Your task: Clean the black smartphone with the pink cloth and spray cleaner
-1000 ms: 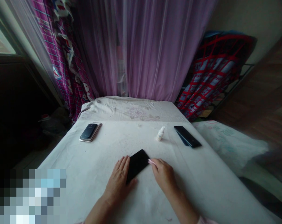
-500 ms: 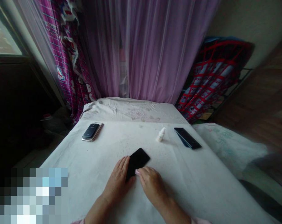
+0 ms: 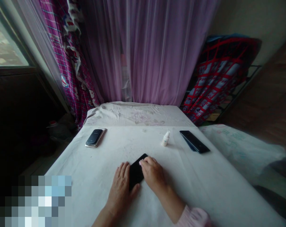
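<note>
A black phone (image 3: pixel 135 173) lies slantwise on the white-covered table (image 3: pixel 192 176) in front of me. My left hand (image 3: pixel 120 186) lies flat with its fingers stretched along the phone's left edge and its thumb at the phone's near end. My right hand (image 3: pixel 152 173) rests on top of the phone with its fingers curled. A small pink thing (image 3: pixel 140 163) shows at its fingertips, pressed near the phone's middle; I cannot make out what it is.
A small white bottle (image 3: pixel 165 138) stands further back. A dark phone (image 3: pixel 194 142) lies to the bottle's right. At the far left, a dark blue phone (image 3: pixel 94 137) sits on a lighter one. Purple curtains (image 3: pixel 152 50) and a red-checked cloth (image 3: pixel 216 72) hang behind.
My right hand has slid from the phone's right side leftward onto its face, carrying the pink thing. The left hand has stayed against the phone.
</note>
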The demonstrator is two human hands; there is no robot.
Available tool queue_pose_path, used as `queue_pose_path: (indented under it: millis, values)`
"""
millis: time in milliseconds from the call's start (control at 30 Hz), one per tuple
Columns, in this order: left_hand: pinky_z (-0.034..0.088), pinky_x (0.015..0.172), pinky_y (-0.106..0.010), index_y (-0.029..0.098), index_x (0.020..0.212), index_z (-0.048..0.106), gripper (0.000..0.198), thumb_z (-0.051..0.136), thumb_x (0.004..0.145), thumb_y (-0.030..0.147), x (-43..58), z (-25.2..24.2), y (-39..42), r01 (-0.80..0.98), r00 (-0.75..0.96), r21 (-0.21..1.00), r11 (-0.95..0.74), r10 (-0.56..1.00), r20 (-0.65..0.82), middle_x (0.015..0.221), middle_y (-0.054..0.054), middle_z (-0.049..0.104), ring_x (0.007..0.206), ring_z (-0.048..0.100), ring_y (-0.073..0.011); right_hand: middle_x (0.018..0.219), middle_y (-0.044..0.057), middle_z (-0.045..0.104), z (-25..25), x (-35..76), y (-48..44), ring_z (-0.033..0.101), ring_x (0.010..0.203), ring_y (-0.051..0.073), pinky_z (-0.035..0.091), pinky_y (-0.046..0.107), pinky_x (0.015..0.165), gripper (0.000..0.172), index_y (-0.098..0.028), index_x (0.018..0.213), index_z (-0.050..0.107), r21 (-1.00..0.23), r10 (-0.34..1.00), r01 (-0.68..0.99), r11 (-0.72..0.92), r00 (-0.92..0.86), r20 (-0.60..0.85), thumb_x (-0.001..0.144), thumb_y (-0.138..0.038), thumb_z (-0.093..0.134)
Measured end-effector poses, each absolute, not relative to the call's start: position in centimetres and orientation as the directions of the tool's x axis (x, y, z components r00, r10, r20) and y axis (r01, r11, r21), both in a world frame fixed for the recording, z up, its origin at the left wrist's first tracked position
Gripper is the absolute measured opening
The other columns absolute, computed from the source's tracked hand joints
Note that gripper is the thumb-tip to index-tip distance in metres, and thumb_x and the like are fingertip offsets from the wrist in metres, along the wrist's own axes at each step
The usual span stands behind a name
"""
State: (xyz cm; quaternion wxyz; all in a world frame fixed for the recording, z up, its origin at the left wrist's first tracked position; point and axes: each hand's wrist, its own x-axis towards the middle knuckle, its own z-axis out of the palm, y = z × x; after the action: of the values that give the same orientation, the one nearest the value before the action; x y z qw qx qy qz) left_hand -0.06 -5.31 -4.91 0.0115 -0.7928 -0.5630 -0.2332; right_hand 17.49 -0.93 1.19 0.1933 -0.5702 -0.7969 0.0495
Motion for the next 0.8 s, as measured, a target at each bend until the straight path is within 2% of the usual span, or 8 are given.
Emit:
queue_pose_path:
  millis: [133,333,567,800]
  values:
    - [0.035,0.111,-0.054,0.016,0.146,0.033,0.068,0.055,0.087,0.041,0.0,-5.0,-5.2,0.897,0.259,0.245,-0.367,0.888,0.38,0.147,-0.016,0.047,0.139,0.037,-0.034,0.093,0.003,0.066,1.5,17.2,-0.4,0.058,0.089,0.016,0.042,0.024,0.077,0.024,-0.026,0.093,0.071,-0.3,0.898,0.851,0.431,-0.373,0.234,0.095,-0.016,0.05]
    - [0.034,0.112,-0.052,0.015,0.147,0.032,0.07,0.056,0.086,0.04,-0.3,-5.5,-5.0,0.888,0.287,0.234,-0.396,0.874,0.392,0.148,-0.016,0.046,0.14,0.037,-0.0334,0.091,0.005,0.066,1.1,18.6,2.3,0.059,0.088,0.018,0.043,0.025,0.074,0.024,-0.025,0.091,0.072,-0.25,0.948,0.93,0.271,-0.214,0.235,0.095,-0.018,0.05]
    - [0.035,0.112,-0.053,0.017,0.143,0.039,0.069,0.061,0.08,0.034,-0.8,-5.2,-4.2,0.867,0.337,0.249,-0.432,0.875,0.347,0.148,-0.015,0.046,0.139,0.037,-0.0339,0.092,0.002,0.066,1.2,16.7,-0.5,0.06,0.09,0.016,0.043,0.024,0.078,0.022,-0.026,0.091,0.071,-0.308,0.899,0.85,0.428,-0.365,0.241,0.094,-0.016,0.052]
    - [0.034,0.112,-0.052,0.014,0.146,0.034,0.073,0.061,0.083,0.037,-1.1,-5.1,-3.6,0.858,0.375,0.226,-0.461,0.863,0.339,0.149,-0.016,0.044,0.14,0.036,-0.0342,0.093,0.005,0.067,1.9,18.7,2.0,0.061,0.09,0.018,0.044,0.024,0.076,0.024,-0.025,0.093,0.073,-0.253,0.961,0.937,0.242,-0.195,0.195,0.095,-0.018,0.051]
